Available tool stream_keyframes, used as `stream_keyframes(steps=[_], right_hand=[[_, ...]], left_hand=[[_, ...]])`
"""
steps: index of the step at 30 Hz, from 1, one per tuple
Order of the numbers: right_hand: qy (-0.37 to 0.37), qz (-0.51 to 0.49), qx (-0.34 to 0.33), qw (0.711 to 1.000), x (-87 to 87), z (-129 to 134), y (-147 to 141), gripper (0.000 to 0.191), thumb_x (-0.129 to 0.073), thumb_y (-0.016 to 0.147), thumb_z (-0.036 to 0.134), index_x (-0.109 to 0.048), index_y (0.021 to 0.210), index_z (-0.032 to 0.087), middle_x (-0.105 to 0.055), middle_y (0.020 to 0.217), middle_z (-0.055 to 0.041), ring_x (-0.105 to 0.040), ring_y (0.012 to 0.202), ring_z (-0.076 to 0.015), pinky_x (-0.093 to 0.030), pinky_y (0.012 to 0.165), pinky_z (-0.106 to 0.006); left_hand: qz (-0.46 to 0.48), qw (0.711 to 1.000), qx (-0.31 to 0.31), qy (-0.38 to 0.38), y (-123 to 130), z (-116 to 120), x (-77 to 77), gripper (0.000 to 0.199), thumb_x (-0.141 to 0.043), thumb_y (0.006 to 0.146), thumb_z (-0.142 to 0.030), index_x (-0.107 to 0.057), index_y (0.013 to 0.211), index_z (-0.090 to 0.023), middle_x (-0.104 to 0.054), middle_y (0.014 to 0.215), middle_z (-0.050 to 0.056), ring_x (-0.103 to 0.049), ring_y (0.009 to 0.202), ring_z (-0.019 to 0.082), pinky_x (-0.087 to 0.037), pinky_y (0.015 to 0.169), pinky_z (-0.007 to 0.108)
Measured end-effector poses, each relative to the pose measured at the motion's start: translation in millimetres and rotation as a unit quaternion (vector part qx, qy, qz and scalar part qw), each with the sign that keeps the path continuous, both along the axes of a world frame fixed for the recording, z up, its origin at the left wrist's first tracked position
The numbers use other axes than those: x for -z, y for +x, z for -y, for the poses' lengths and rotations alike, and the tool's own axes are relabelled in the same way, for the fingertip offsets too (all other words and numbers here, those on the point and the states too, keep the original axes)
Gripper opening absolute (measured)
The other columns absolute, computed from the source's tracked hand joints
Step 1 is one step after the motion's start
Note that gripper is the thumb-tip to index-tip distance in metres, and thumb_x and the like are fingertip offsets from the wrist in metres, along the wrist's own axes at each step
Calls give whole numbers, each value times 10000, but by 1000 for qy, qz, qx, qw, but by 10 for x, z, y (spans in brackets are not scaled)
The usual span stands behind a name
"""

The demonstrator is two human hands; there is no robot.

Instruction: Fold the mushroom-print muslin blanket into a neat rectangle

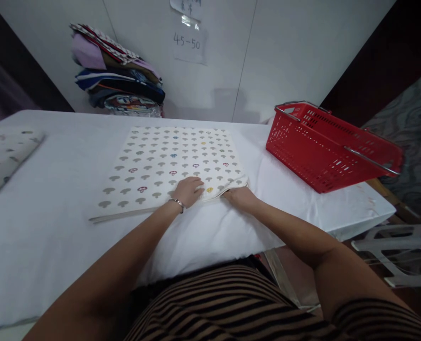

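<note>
Two hands touch the mushroom cloth [182,156] on the white table [71,166]. The left hand [188,191] lies flat on top; the right hand's [241,199] fingers hold its near corner.

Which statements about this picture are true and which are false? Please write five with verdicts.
1. The left hand rests on the mushroom-print cloth. True.
2. The red basket stands at the left. False: the red basket is at the right.
3. Some fingers of the right hand are hidden by the cloth. True.
4. A bracelet is on the right wrist. False: the bracelet is on the left.
5. Folded fabrics are piled near the wall. True.
</note>
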State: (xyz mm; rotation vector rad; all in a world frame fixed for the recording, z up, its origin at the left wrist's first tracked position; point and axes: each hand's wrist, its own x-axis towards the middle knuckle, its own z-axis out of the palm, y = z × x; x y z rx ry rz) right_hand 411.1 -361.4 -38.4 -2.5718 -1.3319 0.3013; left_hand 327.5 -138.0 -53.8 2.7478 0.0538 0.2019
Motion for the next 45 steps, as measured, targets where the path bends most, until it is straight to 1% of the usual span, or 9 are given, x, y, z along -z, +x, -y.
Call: stream_keyframes(steps=[3,6,12,18,25,29,37,41,45], right_hand=[[-49,52,-33,997,1,-45,-9,208,-479,892,198,-666,978,176,-688,892,-99,-595,849,-215,-374,645,-256],[-93,106,-78,987,-5,-51,-23,249,-427,907,176,-636,1039,148,-682,924,-122,-596,803,-216,-353,614,-267],[-86,148,-116,978,7,78,-28,276,-357,945,209,-619,1011,156,-677,888,-101,-564,743,-187,-313,591,-264],[-80,164,-140,973,0,176,-77,287,-341,958,214,-617,992,148,-674,852,-77,-554,712,-170,-305,589,-261],[-98,147,-127,976,-28,198,-99,285,-362,961,248,-626,1033,170,-684,885,-75,-569,716,-174,-301,581,-267],[-91,141,-92,981,-15,146,-141,289,-360,957,251,-632,999,164,-686,872,-79,-573,713,-178,-298,572,-267],[-89,162,-80,980,27,-125,-230,296,-368,946,220,-597,1125,163,-691,931,-93,-609,804,-210,-344,605,-264],[-114,167,-91,975,11,-228,-219,281,-389,931,188,-611,1095,139,-691,918,-105,-618,777,-207,-355,599,-265],[-90,176,-129,972,27,-164,-196,282,-369,947,199,-632,1026,135,-691,888,-90,-607,756,-189,-335,587,-259]], left_hand=[[33,997,59,-28,-85,116,-28,264,-511,851,-360,-668,1009,-220,-626,1171,50,-538,1108,201,-400,980,355],[31,993,109,-15,-149,240,-41,239,-569,823,-352,-664,1008,-233,-622,1171,45,-530,1108,215,-404,956,381],[34,995,87,24,-141,350,-6,246,-444,895,-248,-676,976,-228,-647,1126,42,-546,1074,214,-404,929,396],[46,993,90,57,-133,394,60,234,-458,895,-237,-673,989,-223,-648,1118,41,-542,1070,217,-409,912,398],[41,991,87,98,-152,459,20,239,-438,903,-210,-668,969,-207,-630,1086,55,-529,1019,215,-407,853,367],[21,994,74,73,-118,421,12,229,-452,898,-242,-678,926,-218,-622,952,53,-530,923,203,-406,787,339],[-27,993,110,31,-48,286,-113,212,-455,829,-167,-654,850,-233,-634,856,16,-550,849,171,-406,709,279],[-28,993,113,31,-67,258,-142,238,-473,790,-133,-660,893,-238,-644,875,21,-552,907,176,-421,752,278],[-18,995,93,34,-98,263,-116,262,-466,814,-144,-666,960,-230,-651,937,31,-546,955,185,-430,798,292]])
